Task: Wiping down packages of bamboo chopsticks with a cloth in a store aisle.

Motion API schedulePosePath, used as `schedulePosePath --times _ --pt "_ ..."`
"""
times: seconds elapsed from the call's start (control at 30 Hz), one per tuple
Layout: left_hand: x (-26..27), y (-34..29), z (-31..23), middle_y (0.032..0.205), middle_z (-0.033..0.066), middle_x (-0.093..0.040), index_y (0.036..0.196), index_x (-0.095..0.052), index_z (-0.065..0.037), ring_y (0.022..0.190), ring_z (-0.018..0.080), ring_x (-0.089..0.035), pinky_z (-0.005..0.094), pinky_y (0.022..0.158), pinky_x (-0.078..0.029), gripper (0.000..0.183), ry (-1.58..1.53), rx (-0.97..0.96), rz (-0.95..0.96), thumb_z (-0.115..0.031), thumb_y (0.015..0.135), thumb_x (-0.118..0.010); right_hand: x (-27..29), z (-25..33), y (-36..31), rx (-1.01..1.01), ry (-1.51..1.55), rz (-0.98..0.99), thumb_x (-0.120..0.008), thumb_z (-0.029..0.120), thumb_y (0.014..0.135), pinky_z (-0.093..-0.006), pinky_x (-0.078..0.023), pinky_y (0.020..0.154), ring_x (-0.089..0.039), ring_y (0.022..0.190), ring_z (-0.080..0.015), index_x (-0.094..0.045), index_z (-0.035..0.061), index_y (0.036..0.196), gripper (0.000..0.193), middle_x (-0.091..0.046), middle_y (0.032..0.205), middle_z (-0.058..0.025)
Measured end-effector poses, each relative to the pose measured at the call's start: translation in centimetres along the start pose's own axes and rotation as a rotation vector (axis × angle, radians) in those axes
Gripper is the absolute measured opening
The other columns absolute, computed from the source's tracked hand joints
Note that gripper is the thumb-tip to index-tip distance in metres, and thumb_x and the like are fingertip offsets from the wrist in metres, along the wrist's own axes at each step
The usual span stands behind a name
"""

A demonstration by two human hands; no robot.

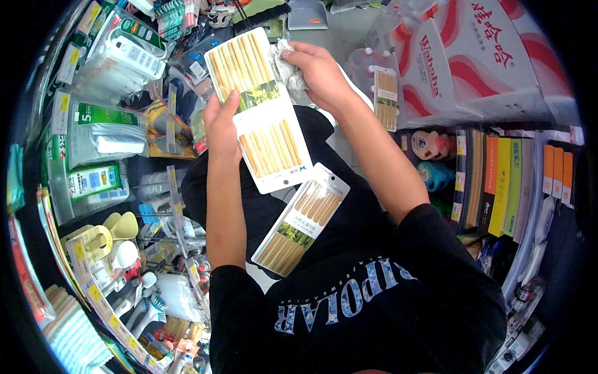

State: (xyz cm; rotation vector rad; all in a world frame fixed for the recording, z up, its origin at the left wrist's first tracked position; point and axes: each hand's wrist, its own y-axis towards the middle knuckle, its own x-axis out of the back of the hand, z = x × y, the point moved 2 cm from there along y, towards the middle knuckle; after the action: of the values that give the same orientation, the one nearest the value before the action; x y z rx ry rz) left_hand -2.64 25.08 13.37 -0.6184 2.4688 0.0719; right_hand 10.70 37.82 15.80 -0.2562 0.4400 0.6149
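My left hand grips the left edge of a flat pack of bamboo chopsticks, thumb on its front. The white card has two windows of pale sticks, with a green printed band between them. In my right hand is a crumpled whitish cloth, pinched close to the pack's upper right edge. Whether the cloth touches the pack I cannot tell. A second chopstick pack lies tilted across my lap. A third such pack stands at the right, by some wrapped bottles.
Large white and red cartons are stacked at the far right. Bagged goods, pale scoops and brushes crowd the left shelves. Upright folders line the right shelf. A grey dustpan lies at the far side.
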Motion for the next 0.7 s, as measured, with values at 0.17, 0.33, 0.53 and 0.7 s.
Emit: schedulePosePath --times 0.17,0.33,0.53,0.7 --pt "0.4 1.1 -0.3 0.114 0.0122 -0.062 0.125 -0.049 0.003 0.096 0.0188 -0.065 0.0329 0.084 -0.053 0.032 0.001 0.039 0.061 -0.009 0.096 -0.05 0.3 -0.4 2.7 0.2 0.057 -0.094 -0.065 0.004 0.088 -0.0292 -0.052 0.076 -0.064 0.085 -0.0152 -0.058 -0.0027 0.112 0.026 -0.065 0.102 -0.0106" --pt "0.0 0.2 0.1 0.115 0.0115 -0.062 0.126 -0.049 0.003 0.098 0.0175 -0.063 0.0316 0.084 -0.051 0.033 0.098 0.096 0.06 -0.009 0.095 -0.051 1.0 0.4 3.6 0.209 0.164 -0.181 -0.065 0.006 0.088 -0.0285 -0.052 0.073 -0.064 0.083 -0.014 -0.06 -0.0022 0.108 0.022 -0.067 0.097 -0.0095" --pt "-0.2 0.3 0.0 0.113 0.0113 -0.062 0.123 -0.049 0.004 0.096 0.0143 -0.062 0.0293 0.086 -0.049 0.03 0.116 0.06 0.139 -0.008 0.095 -0.052 1.1 1.5 2.7 0.116 0.044 -0.114 -0.064 0.012 0.09 -0.0254 -0.05 0.07 -0.063 0.076 -0.0114 -0.066 -0.0038 0.1 0.019 -0.069 0.089 -0.007" --pt "-0.6 -0.1 0.6 0.111 0.0098 -0.062 0.121 -0.05 0.004 0.095 0.0124 -0.061 0.0275 0.085 -0.048 0.03 0.153 -0.023 0.176 -0.01 0.095 -0.054 1.7 2.0 1.0 0.121 -0.063 -0.124 -0.063 0.014 0.091 -0.0238 -0.049 0.068 -0.062 0.074 -0.0091 -0.068 -0.0048 0.101 0.022 -0.069 0.088 -0.0061"
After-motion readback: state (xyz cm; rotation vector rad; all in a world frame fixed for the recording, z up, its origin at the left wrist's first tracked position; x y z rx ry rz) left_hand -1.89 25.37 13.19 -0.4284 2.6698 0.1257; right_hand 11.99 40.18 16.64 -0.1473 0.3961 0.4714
